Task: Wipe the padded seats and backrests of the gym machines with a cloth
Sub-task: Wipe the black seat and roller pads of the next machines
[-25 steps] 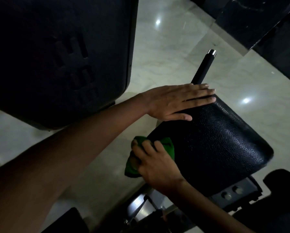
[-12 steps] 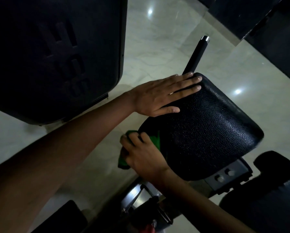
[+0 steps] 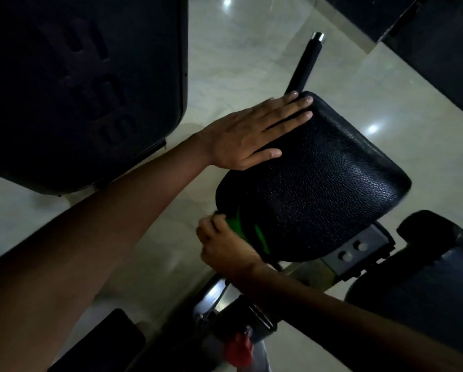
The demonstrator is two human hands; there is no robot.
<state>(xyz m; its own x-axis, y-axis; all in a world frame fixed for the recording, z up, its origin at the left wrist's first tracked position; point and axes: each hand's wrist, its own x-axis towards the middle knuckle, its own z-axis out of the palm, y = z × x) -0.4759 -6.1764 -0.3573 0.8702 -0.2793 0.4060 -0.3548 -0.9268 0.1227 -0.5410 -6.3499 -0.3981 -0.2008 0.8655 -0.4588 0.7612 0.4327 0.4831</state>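
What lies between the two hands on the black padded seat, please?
In the head view, only bare black padded seat lies between the flat left hand and the right hand gripping the green cloth.

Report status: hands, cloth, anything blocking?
Left hand flat on black seat pad. Right hand grips green cloth at pad's near edge. Nothing blocking.

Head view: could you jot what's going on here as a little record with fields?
setting: gym machine on a pale glossy floor
pad: black textured pad, tilted
left hand: left hand lies flat on the pad's upper edge
right hand: right hand grips a green cloth at the pad's lower edge
behind pad: black handle with a chrome tip
below pad: grey bracket with two bolts
lighting: dim
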